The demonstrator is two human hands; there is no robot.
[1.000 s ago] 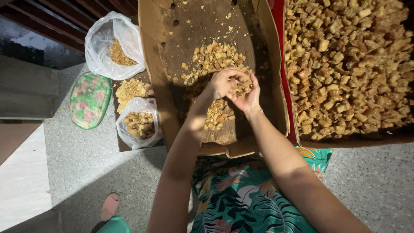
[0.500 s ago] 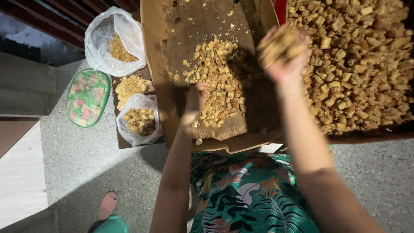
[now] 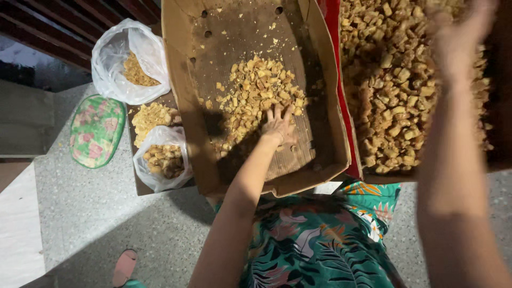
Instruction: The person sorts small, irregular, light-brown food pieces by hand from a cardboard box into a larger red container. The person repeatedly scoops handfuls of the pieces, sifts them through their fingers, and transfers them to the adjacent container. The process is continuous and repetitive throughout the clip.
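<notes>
Cardboard box (image 3: 186,106) is holding a scattered heap of golden fried chunks (image 3: 256,98), and the left hand (image 3: 278,125) is lying flat on the near edge of it, fingers spread, raking rather than pinching. The right hand (image 3: 458,37) is hovering over the bigger tray of browner chunks (image 3: 394,90); it's blurry, so can't tell if it's gripping anything. Looks like sorting is underway. Next move probably calls for the right hand coming back to gather another handful.
</notes>
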